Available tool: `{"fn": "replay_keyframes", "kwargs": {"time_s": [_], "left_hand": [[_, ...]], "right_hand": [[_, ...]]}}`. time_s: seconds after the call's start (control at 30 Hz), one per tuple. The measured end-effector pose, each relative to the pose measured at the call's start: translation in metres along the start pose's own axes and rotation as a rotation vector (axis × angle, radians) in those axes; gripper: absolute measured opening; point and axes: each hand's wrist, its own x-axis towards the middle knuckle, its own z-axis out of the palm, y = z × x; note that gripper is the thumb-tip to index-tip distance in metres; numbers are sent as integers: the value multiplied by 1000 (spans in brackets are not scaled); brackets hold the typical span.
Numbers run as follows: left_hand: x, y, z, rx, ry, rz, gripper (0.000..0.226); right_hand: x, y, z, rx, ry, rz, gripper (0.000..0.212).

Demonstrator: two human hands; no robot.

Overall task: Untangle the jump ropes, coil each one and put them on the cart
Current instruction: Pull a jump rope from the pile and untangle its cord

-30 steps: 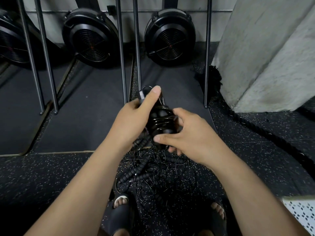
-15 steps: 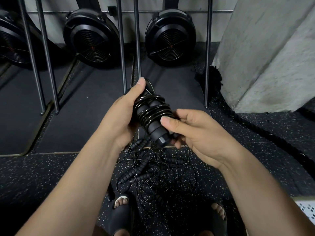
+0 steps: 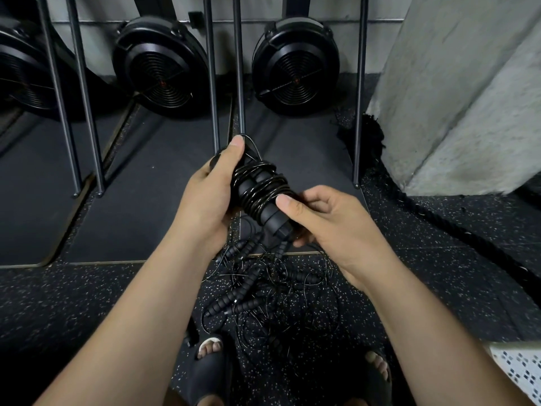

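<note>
Now I am holding one coiled jump rope (image 3: 260,189) in front of me between my two hands. It is made of two black handles lying side by side with thin cord wound round them in many turns. My left hand (image 3: 210,194) is gripping the upper part of it, with my thumb (image 3: 237,143) lying along the top and my fingers wrapping behind. My right hand (image 3: 330,224) is gripping the lower end, with the thumb pressing on the last turns of cord and the fingers curling underneath. The coil is tilting, its lower end pointing toward my right palm.

Below my hands, one pile of tangled jump ropes (image 3: 272,291) is lying on the speckled floor (image 3: 87,303), just ahead of my two sandals (image 3: 209,364). I am seeing at least five ribbed handles in it; the cords are too knotted to count.

Beyond the hands, five metal poles (image 3: 212,83) are standing upright and three fan wheels (image 3: 159,65) are sitting against the wall, the leftmost being cut off by the edge. One concrete pillar (image 3: 456,98) is rising at the right, with one thick rope (image 3: 439,224) trailing from its foot. One white patterned surface (image 3: 518,373) is showing at the lower right corner.
</note>
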Motion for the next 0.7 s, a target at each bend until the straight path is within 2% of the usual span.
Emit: {"fn": "replay_keyframes", "kwargs": {"time_s": [0.17,0.33,0.47,0.57,0.7], "left_hand": [[1,-1,0,5,8,23,43],[2,-2,3,-4,-8,-21,48],[0,-4,4,-40,-19,-89,43],[0,-1,3,-39,-47,-102,40],[-1,6,0,21,-64,-65,52]], "right_hand": [[-8,0,-2,-387,-49,-38,52],[-8,-3,0,-197,-68,-60,30],[-8,-4,2,-155,-45,-81,18],[-9,-7,-1,-133,-50,-55,30],[-14,-20,-17,-221,-140,-69,47]]}}
